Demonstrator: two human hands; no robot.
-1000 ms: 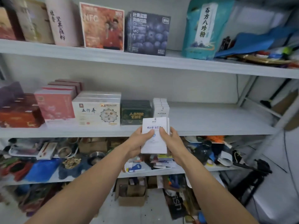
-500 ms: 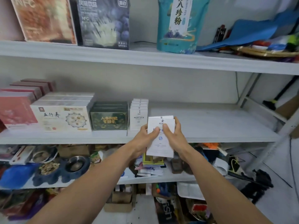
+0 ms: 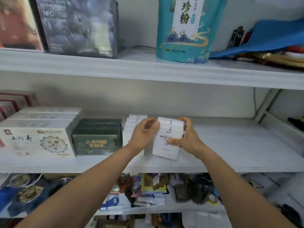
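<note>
Right hand (image 3: 189,139) grips the white box (image 3: 164,152), thumb on its front. Left hand (image 3: 144,134) is at its left edge, grip too blurred to tell. Box has moved from off the front edge to over the shelf (image 3: 230,145), just beside the row of white boxes (image 3: 132,125). Placement looks close.

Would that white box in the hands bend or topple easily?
Probably stiff: the white box shows straight edges between the left hand and right hand. Likely light: fingertips alone carry it. Tall and slim, it may tip unless leaned against the row of boxes.
</note>
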